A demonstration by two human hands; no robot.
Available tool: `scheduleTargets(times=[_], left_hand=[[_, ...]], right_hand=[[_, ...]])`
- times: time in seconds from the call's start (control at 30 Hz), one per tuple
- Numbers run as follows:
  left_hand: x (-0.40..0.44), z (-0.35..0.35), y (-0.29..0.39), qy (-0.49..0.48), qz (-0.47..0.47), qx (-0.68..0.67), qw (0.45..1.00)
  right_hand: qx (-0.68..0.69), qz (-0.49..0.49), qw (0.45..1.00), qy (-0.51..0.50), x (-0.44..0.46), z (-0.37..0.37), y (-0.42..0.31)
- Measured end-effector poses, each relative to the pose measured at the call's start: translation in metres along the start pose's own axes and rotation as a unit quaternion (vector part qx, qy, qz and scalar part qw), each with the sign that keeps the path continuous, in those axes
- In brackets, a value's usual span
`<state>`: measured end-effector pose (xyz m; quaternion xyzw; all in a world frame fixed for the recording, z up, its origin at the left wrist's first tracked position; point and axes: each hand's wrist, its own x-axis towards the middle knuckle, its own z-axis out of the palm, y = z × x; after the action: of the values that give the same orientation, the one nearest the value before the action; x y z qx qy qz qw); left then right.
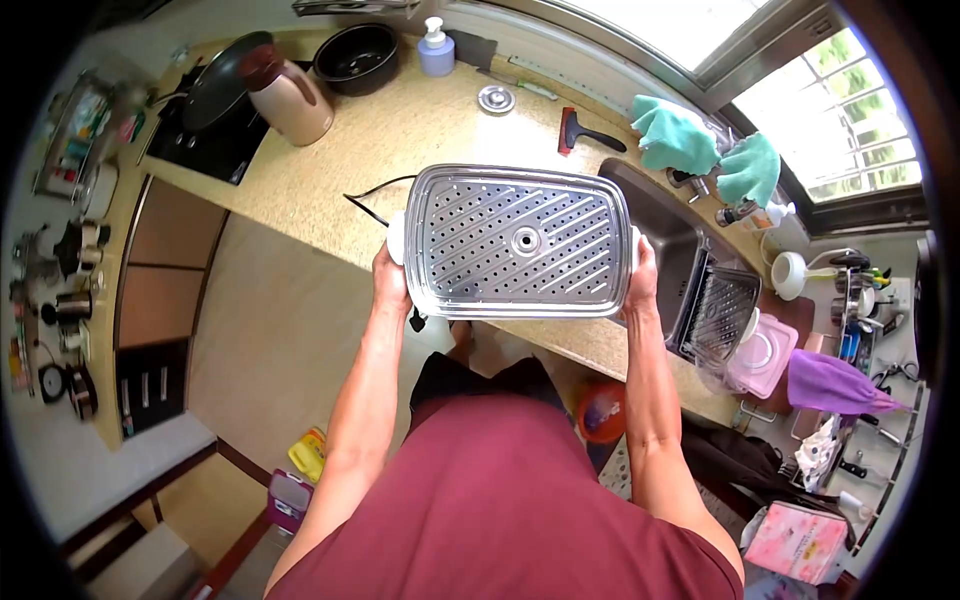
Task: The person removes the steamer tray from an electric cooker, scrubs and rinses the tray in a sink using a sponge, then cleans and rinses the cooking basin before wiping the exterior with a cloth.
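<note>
Between my two hands is a rectangular electric steamer with a perforated metal tray on top. The tray has slanted ridges and a small round hole in the middle. My left hand is closed around the white handle at its left end. At the right end my right hand grips the other side, fingers partly hidden beneath. A black power cord runs out on the left. The steamer is held level in front of my body, over the counter's front edge. Its underside is hidden.
Behind lie a squeegee, a small round metal lid and a soap pump bottle. A thermos jug and a black pot stand left. On the right are the sink and a dish rack.
</note>
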<state>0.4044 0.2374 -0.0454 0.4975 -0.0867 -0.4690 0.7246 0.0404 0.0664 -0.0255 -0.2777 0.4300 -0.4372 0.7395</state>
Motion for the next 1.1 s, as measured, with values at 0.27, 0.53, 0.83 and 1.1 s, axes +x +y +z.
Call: scheduleTargets(times=[0.27, 0.53, 0.83, 1.1], left_hand=[[0.095, -0.017, -0.009, -0.043, -0.041, 0.025, 0.998], [0.131, -0.032, -0.022, -0.008, -0.053, 0.041, 0.998], [0.144, -0.03, -0.022, 0.017, -0.052, 0.059, 0.997], [0.142, -0.025, -0.018, 0.092, 0.015, 0.104, 0.99]], right_hand=[[0.026, 0.002, 0.999, 0.044, 0.065, 0.013, 0.032], [0.028, 0.006, 0.999, 0.046, 0.095, 0.027, 0.042], [-0.26, -0.113, 0.954, 0.1, 0.112, 0.012, 0.031], [-0.269, 0.008, 0.963, 0.028, 0.099, 0.011, -0.014]])
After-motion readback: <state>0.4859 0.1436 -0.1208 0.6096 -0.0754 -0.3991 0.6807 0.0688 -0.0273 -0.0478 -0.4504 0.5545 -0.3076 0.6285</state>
